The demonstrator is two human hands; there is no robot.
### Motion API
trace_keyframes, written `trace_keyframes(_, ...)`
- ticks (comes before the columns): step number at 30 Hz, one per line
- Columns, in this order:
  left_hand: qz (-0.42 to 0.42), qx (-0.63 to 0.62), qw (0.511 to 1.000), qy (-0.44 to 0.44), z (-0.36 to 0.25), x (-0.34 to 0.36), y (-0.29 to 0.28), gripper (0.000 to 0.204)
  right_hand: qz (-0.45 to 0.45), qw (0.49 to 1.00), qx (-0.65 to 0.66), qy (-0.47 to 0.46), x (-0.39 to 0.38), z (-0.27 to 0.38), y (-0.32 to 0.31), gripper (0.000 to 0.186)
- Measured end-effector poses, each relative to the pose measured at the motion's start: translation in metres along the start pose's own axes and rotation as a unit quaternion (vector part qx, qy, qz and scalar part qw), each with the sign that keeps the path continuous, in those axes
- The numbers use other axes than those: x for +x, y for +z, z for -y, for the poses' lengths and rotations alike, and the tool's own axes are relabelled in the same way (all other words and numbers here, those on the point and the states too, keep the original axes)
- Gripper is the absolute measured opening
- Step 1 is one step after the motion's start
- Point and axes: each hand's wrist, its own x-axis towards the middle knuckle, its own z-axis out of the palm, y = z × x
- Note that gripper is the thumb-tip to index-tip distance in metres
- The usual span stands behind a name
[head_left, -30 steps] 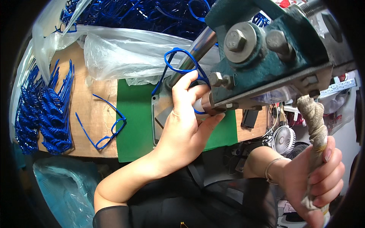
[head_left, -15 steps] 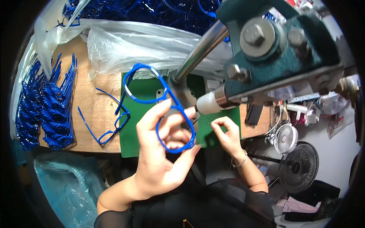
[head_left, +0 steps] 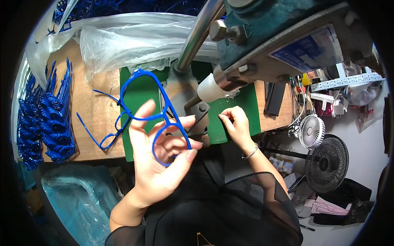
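Note:
My left hand [head_left: 158, 170] is raised over the bench edge and holds a blue eyeglass frame [head_left: 167, 110]. Fingers and thumb grip the frame around its nearer rim, and the other rim stands up and away from me. My right hand [head_left: 237, 126] rests over the green mat [head_left: 135, 92], thumb and fingertips pressed together; whatever is between them, if anything, is too small to make out. Between the hands is a metal fixture [head_left: 201, 107] under the white nose [head_left: 210, 88] of a teal machine [head_left: 246, 45]. Another blue eyeglass frame [head_left: 89, 130] lies on the wood at the left.
Stacks of blue eyeglass frames [head_left: 57, 127] stand at the far left. Clear plastic sheeting [head_left: 119, 41] covers the back, with a blue heap behind. A black flat object [head_left: 275, 98] lies at right, beyond it a white fan [head_left: 312, 131] and black fan [head_left: 327, 164]. A bluish plastic-lined bin [head_left: 74, 201] sits lower left.
The view has shifted, so the machine appears larger and higher. My left hand, still gripping the eyeglass frame, appears slightly farther left and turned a little. My right hand's fingers have curled in closer.

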Motion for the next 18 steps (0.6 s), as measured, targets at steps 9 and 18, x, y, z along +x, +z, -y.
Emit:
trace_keyframes(9,0.074,-0.074,0.965,-0.241,-0.011,-0.004,-0.008,0.023,0.069,0.968,0.185,0.158,0.013,0.025,-0.022,0.009)
trace_keyframes(18,0.088,-0.061,0.954,-0.279,-0.008,-0.020,-0.002,0.036,0.180,0.935,0.296,-0.081,0.039,0.139,-0.048,0.013)
